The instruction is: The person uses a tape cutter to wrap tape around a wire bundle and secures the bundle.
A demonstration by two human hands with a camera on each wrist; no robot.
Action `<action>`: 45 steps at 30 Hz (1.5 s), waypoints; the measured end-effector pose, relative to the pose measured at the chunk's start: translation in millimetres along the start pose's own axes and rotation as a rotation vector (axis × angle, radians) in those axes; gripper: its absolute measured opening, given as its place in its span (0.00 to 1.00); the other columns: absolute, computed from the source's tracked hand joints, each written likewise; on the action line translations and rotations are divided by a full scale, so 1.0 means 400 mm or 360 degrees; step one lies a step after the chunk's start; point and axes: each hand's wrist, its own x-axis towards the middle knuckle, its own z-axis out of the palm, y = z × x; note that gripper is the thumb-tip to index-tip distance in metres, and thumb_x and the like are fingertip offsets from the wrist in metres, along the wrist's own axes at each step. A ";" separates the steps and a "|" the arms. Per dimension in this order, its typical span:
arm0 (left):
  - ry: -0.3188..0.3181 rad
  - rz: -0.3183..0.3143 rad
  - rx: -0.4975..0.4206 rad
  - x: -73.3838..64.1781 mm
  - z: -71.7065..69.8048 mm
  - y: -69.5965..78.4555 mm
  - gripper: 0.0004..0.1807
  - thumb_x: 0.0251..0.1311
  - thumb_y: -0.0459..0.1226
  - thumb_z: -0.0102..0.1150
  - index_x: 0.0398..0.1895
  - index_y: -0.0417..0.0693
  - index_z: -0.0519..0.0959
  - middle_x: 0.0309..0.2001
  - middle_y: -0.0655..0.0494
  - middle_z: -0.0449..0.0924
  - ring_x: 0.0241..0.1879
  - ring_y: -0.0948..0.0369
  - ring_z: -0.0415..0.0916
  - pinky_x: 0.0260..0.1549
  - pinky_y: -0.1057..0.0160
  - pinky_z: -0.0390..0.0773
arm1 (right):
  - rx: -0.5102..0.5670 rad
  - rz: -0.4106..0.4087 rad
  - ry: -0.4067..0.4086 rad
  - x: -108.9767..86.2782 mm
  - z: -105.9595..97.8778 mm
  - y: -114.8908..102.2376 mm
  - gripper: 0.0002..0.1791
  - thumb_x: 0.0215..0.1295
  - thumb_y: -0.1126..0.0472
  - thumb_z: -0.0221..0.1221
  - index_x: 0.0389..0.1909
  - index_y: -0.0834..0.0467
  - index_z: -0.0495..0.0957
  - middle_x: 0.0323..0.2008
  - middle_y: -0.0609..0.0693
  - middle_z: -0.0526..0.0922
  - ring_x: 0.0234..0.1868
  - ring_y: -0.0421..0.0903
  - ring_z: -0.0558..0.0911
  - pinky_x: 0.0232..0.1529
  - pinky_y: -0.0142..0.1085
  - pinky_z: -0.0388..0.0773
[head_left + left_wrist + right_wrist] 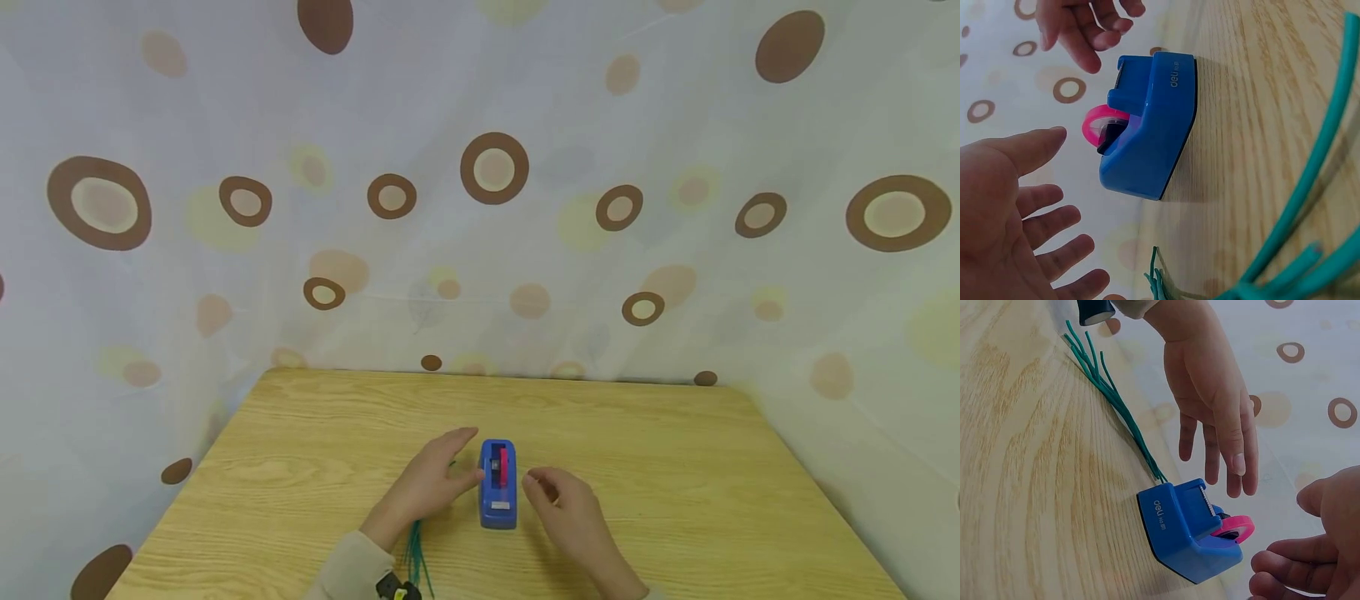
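A blue tape dispenser (498, 518) marked "deli" stands upright on the table, a pink-cored roll (1101, 124) set in its top and a toothed cutting edge (1207, 499) at one end. My left hand (431, 485) hovers at its left side, fingers spread and thumb stretched toward it, holding nothing. On the other side is my right hand (573, 510), fingers loosely bent and no object showing among them. A bundle of thin green strands (1124, 412) lies left of the dispenser, partly hidden under the left hand and wrist in the head view.
The wood-grained table (675, 467) reaches back to a pale curtain (420, 100) patterned with brown and beige ovals, which also hangs along both sides. A dark wrist device (397, 587) sits on the left sleeve (348, 568).
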 end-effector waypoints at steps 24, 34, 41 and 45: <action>-0.0034 0.0031 0.0000 0.011 0.023 -0.015 0.34 0.68 0.48 0.59 0.73 0.46 0.63 0.71 0.48 0.64 0.70 0.47 0.60 0.64 0.45 0.62 | 0.0142 -0.0014 -0.0033 0.000 0.031 0.018 0.12 0.70 0.56 0.60 0.40 0.61 0.85 0.30 0.44 0.82 0.30 0.40 0.77 0.33 0.32 0.75; -0.0041 0.0042 0.0010 0.019 0.028 -0.018 0.33 0.68 0.47 0.59 0.73 0.46 0.65 0.70 0.49 0.65 0.70 0.48 0.60 0.65 0.46 0.61 | 0.0231 -0.0026 0.0001 0.003 0.046 0.021 0.09 0.67 0.58 0.63 0.36 0.60 0.85 0.28 0.45 0.81 0.28 0.40 0.76 0.31 0.31 0.75; -0.0054 0.0054 0.0035 0.022 0.033 -0.012 0.32 0.68 0.45 0.60 0.72 0.46 0.65 0.70 0.48 0.65 0.70 0.49 0.61 0.65 0.47 0.61 | 0.0248 -0.0007 -0.0014 0.004 0.053 0.031 0.09 0.68 0.57 0.62 0.37 0.61 0.85 0.28 0.45 0.81 0.28 0.40 0.76 0.30 0.32 0.76; -0.0054 0.0054 0.0038 0.024 0.035 -0.012 0.32 0.68 0.45 0.60 0.72 0.46 0.66 0.70 0.49 0.65 0.70 0.49 0.61 0.66 0.48 0.61 | 0.0264 0.0015 -0.0022 0.004 0.055 0.031 0.10 0.68 0.57 0.62 0.37 0.61 0.85 0.27 0.45 0.81 0.28 0.41 0.76 0.29 0.32 0.75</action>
